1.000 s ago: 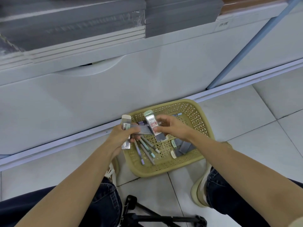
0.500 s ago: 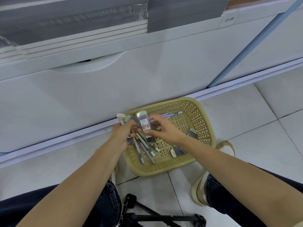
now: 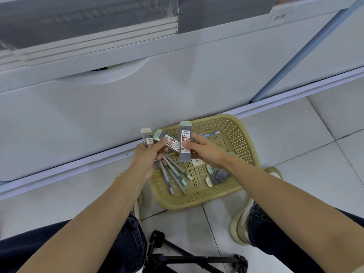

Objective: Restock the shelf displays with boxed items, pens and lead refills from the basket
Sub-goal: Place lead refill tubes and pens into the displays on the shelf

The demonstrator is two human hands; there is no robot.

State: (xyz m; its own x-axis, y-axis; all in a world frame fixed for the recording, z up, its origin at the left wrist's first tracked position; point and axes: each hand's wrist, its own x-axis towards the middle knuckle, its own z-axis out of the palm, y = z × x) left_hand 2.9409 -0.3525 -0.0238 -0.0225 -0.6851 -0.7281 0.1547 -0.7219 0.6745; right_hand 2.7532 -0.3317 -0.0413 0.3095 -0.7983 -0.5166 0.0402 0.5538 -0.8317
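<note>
"Three refills [image 3: 171, 143] are up out of the basket [image 3: 242, 134]. Why fanned like that?"
"The left hand [image 3: 146, 155] pinches two with labels showing, likely to sort them by lead size. The right hand [image 3: 205, 151] grips the third upright just beside them."
"And the pens [image 3: 174, 175]?"
"Lying in the basket on the floor [image 3: 295, 134], under the hands, with more refills."

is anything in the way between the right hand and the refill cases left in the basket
Nothing visible lies over them. The leftover lead refill cases sit uncovered on the floor of the basket, near the right wrist. The right hand itself, though, is busy pinching a 0.7 lead refill case.
</note>
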